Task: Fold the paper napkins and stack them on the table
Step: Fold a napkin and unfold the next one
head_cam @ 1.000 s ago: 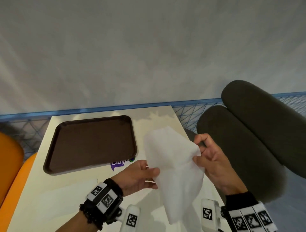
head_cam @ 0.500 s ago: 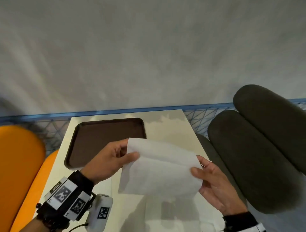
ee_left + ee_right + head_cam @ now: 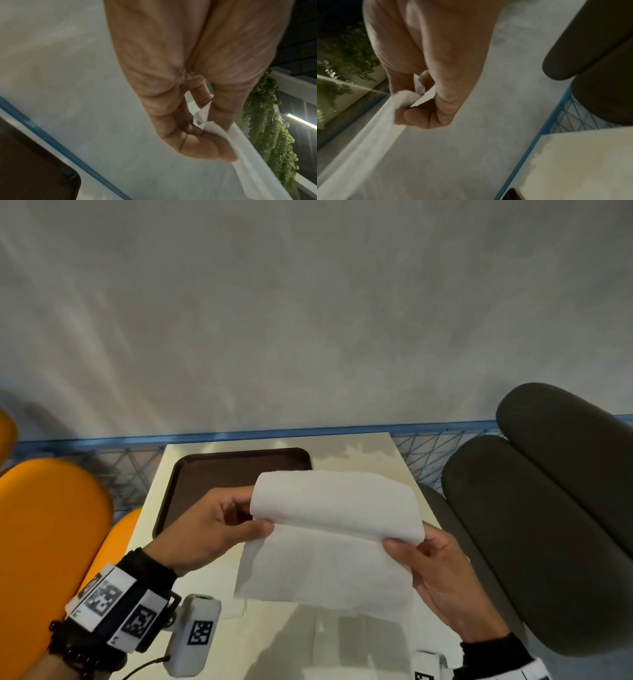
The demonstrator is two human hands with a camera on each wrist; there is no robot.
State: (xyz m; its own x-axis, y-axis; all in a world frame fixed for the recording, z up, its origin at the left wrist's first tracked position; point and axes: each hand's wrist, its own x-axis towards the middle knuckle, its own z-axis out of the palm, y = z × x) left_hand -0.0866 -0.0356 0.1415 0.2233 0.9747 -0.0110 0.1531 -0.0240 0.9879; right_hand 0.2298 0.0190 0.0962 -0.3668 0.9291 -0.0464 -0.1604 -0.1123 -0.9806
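While each hand pinches an end, the napkin (image 3: 329, 535) spans left hand (image 3: 205, 529) to right hand (image 3: 442, 573), fold uppermost.

A café or canteen is suggested: a brown serving tray (image 3: 219, 474) is seen on the surface (image 3: 359, 453), flanked by orange seats (image 3: 51, 525) and dark cushioned seats (image 3: 548, 525).

i see the napkin (image 3: 329, 542) is soft white paper, matt, with a fine embossed texture on it. the bench (image 3: 359, 453) has a smooth cream top with a light sheen. the tray (image 3: 205, 474) looks like dark brown plastic, matt. the wall (image 3: 308, 320) is grey and rough, like plaster. the cushions (image 3: 548, 508) are dark matt cloth. the orange seat (image 3: 44, 525) looks smooth, its material i cannot tell.
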